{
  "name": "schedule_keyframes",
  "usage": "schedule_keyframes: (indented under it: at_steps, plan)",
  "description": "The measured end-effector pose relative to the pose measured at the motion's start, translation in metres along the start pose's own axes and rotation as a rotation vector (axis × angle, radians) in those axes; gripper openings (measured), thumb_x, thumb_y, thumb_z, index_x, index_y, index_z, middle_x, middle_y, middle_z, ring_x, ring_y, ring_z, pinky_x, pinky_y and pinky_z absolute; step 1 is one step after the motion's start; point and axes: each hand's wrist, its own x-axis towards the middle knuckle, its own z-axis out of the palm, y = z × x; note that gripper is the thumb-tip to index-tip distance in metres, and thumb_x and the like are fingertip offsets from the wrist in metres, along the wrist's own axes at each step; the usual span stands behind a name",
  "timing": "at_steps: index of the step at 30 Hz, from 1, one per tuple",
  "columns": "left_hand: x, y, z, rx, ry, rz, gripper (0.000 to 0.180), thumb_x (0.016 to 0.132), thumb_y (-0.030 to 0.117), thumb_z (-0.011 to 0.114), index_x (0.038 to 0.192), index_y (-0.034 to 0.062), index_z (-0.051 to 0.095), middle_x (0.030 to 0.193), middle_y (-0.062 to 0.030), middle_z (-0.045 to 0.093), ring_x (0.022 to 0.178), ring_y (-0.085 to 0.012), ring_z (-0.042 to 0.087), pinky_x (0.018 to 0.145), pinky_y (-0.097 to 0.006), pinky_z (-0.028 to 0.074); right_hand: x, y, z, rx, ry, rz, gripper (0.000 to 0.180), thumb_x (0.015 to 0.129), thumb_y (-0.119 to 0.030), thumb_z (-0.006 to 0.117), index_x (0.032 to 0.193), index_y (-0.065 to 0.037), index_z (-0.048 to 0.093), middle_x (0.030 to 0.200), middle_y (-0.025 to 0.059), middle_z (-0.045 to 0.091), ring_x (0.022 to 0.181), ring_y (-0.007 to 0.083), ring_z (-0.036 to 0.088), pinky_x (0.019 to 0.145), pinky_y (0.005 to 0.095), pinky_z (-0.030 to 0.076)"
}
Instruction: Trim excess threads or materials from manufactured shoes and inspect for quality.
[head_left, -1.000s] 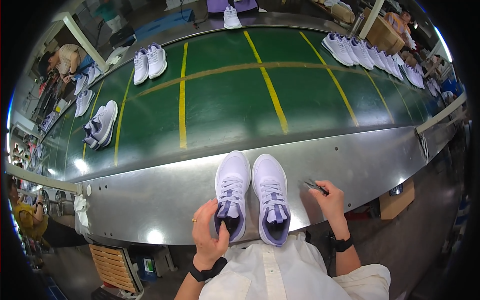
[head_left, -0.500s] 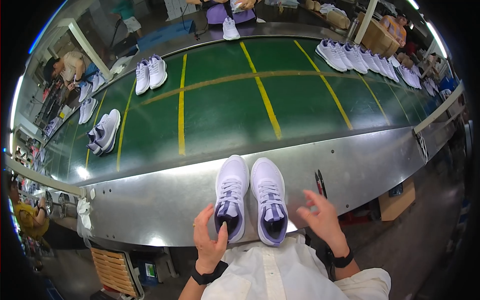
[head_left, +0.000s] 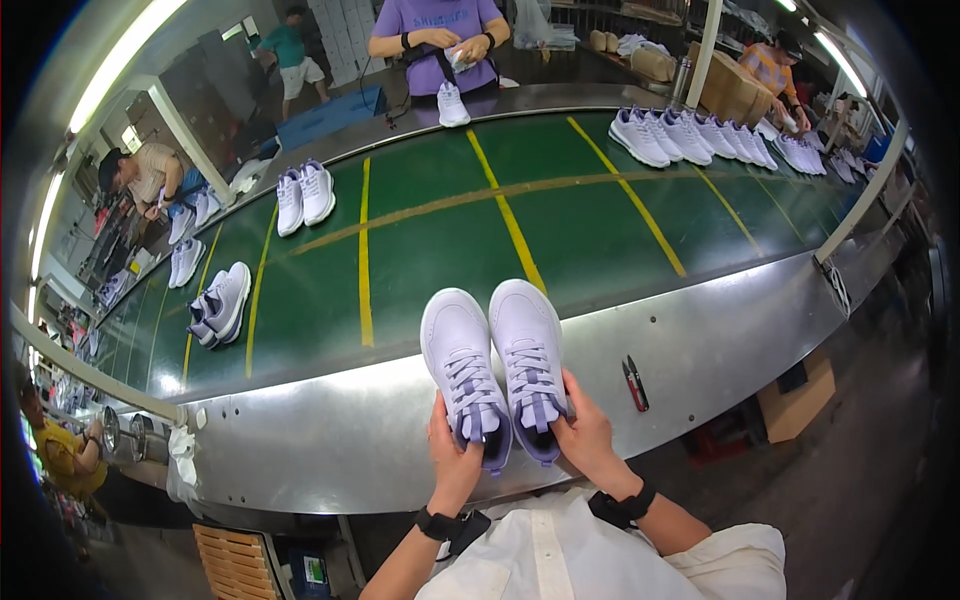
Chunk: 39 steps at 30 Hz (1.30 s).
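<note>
Two lavender sneakers are side by side in front of me, toes pointing away and heels toward my body. My left hand (head_left: 457, 455) grips the left sneaker (head_left: 462, 350) at its heel, the thumb by the collar opening. Around the heel end of the right sneaker (head_left: 527, 335) my right hand (head_left: 585, 430) is closed, with its fingers along the outer side. Both shoes look raised a little over the metal table edge (head_left: 330, 440). Laces and purple tongues face up. The undersides of the shoes and some fingertips are hidden.
Small black-and-red thread snips (head_left: 635, 384) lie on the metal to the right. Beyond runs a green conveyor belt (head_left: 420, 270) with yellow lines, carrying sneaker pairs (head_left: 305, 197) at left and a row of sneakers (head_left: 690, 138) at far right. A co-worker in purple (head_left: 435, 50) stands opposite.
Both hands have closed on the sneakers; my right hand came in from the side. The shoes have risen and moved slightly forward, closer together. The view has tilted up.
</note>
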Motion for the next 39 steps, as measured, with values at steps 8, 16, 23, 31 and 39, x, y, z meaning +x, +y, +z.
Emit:
schedule_keyframes:
  at_steps: [8,16,23,31,39]
  plan:
    - [0.002,0.009,0.014,0.227,-0.013,0.239,0.079,0.086,0.018,0.058,0.148,-0.0044,0.015,0.144,-0.0282,0.031,0.129,-0.0410,0.034,0.110,-0.047,0.023,0.001,0.018,0.003,-0.071,0.169,-0.235,0.055,0.084,-0.012,0.061,0.136,0.001,0.045,0.122,0.0234,0.058,0.108,0.0394,0.059,0.088,0.0409,0.049]
    - [-0.005,0.011,0.018,0.243,0.004,0.259,0.079,0.087,0.019,0.058,0.149,-0.0031,0.014,0.148,-0.0267,0.028,0.133,-0.0406,0.032,0.111,-0.046,0.024,0.000,0.025,-0.001,-0.111,0.224,-0.327,0.053,0.090,-0.022,0.057,0.137,0.001,0.044,0.122,0.0255,0.058,0.110,0.0389,0.060,0.089,0.0381,0.049]
    - [-0.006,0.018,0.023,0.180,0.018,0.223,0.079,0.087,0.020,0.059,0.149,-0.0024,0.015,0.148,-0.0261,0.029,0.133,-0.0390,0.035,0.110,-0.044,0.026,-0.001,0.019,-0.005,-0.062,0.203,-0.301,0.056,0.087,-0.017,0.061,0.137,0.001,0.043,0.125,0.0233,0.057,0.109,0.0391,0.059,0.089,0.0396,0.050]
    - [-0.005,0.013,0.028,0.126,0.000,0.207,0.078,0.089,0.019,0.057,0.149,-0.0017,0.013,0.150,-0.0265,0.026,0.138,-0.0388,0.031,0.112,-0.041,0.026,0.002,0.024,-0.009,-0.088,0.218,-0.338,0.057,0.087,-0.020,0.061,0.137,0.000,0.043,0.124,0.0237,0.057,0.110,0.0389,0.059,0.089,0.0398,0.050]
    - [-0.002,0.014,0.032,0.134,-0.018,0.208,0.077,0.089,0.017,0.056,0.150,-0.0017,0.012,0.151,-0.0275,0.024,0.139,-0.0394,0.029,0.113,-0.042,0.025,0.005,0.027,-0.012,-0.097,0.214,-0.314,0.055,0.088,-0.021,0.061,0.136,0.001,0.045,0.126,0.0228,0.057,0.112,0.0387,0.058,0.090,0.0399,0.049]
